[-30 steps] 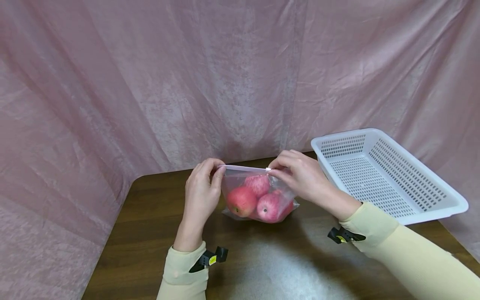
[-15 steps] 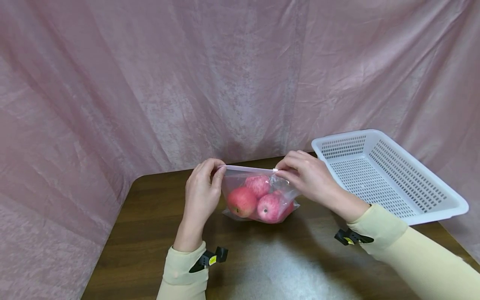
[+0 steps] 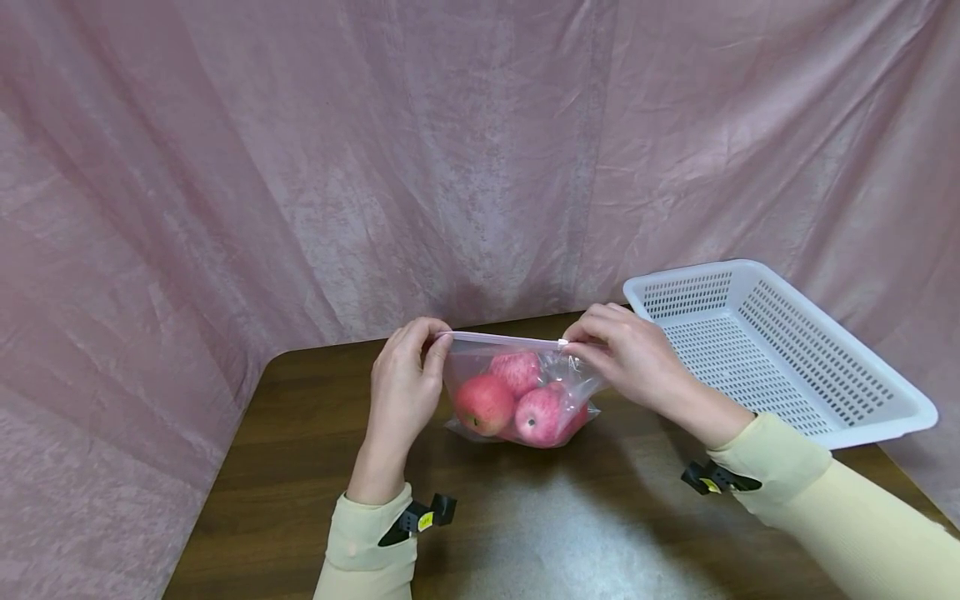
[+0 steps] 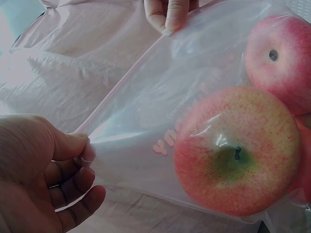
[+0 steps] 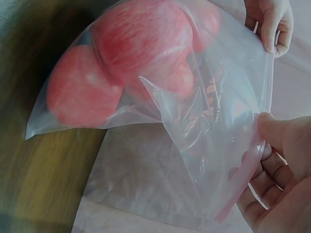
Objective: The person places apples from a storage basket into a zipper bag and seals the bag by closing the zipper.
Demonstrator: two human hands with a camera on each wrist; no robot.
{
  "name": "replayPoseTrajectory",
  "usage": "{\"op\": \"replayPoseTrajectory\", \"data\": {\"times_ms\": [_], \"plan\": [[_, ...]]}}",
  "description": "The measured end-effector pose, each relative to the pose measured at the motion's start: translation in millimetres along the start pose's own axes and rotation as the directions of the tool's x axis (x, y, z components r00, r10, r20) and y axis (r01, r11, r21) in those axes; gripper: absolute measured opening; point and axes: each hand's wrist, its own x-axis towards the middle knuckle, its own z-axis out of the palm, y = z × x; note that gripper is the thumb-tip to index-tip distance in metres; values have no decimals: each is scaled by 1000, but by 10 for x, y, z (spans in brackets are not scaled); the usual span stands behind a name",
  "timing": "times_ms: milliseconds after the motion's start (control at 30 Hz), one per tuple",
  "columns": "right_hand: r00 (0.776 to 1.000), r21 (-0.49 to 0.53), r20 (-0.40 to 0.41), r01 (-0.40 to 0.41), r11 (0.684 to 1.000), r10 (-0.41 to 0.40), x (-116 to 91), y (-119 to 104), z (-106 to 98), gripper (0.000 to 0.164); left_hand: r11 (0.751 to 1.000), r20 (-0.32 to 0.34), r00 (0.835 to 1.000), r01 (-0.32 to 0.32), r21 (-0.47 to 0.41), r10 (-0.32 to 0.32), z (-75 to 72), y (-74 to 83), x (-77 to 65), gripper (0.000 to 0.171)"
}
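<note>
A clear slider zip bag (image 3: 465,358) with several red apples (image 4: 238,150) inside stands on the wooden table, its top edge pulled straight between both hands. My left hand (image 3: 403,371) pinches the left end of the pink zip strip (image 3: 502,338) between thumb and forefinger; the other fingers curl loosely below. At the strip's right part, my right hand (image 3: 626,354) pinches the small white slider (image 3: 562,343). Right of the slider, the strip passes behind the right fingers and sags down in the right wrist view. Faint printed lettering shows on the bag (image 5: 209,102).
A white perforated plastic basket (image 3: 885,425) stands at the table's back right, close beyond the right forearm. The brown wooden table (image 3: 300,467) ends at a pink curtain (image 3: 480,167) behind. Each wrist wears a black strapped camera mount.
My right hand has slid rightward along the bag's top edge, taking the white slider with it, so more strip shows between the hands. My left hand and the apples have stayed nearly still.
</note>
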Motion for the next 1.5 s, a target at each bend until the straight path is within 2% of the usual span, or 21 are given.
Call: {"op": "replayPoseTrajectory", "data": {"times_ms": [800, 1133, 1500], "plan": [[1000, -6, -7, 23, 1000, -23, -90, 88, -106, 15, 1000, 1, 1000, 3, 3, -3, -8, -15, 6, 5], [1000, -44, -6, 5, 999, -6, -135, 136, -157, 20, 1000, 4, 1000, -3, 1, 3, -10, -22, 19, 4], [1000, -68, 9, -13, 998, 13, -183, 189, -215, 17, 1000, 8, 1000, 11, -5, -11, -27, -51, 17, 4]]}}
